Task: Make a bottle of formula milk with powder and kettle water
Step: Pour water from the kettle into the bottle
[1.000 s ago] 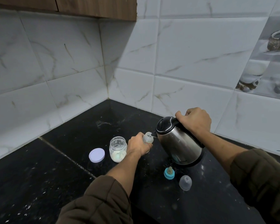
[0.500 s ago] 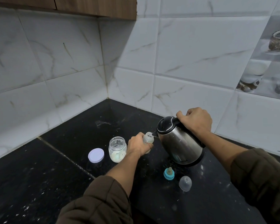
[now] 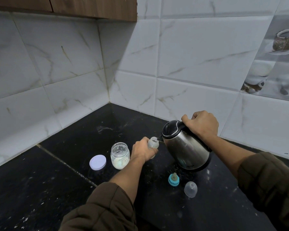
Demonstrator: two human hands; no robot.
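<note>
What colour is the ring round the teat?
The round plastic teat ring is turquoise blue; head view.

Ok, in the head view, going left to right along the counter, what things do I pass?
Lilac lid → powder jar → baby bottle → steel kettle. The teat ring and clear cap lie nearer, below the kettle, so they are left unranked.

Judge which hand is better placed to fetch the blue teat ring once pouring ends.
Right, probably. The left hand grips the bottle and should steady it. The blue teat ring lies near the kettle, on the side of the right hand, which must set the kettle down first.
</note>
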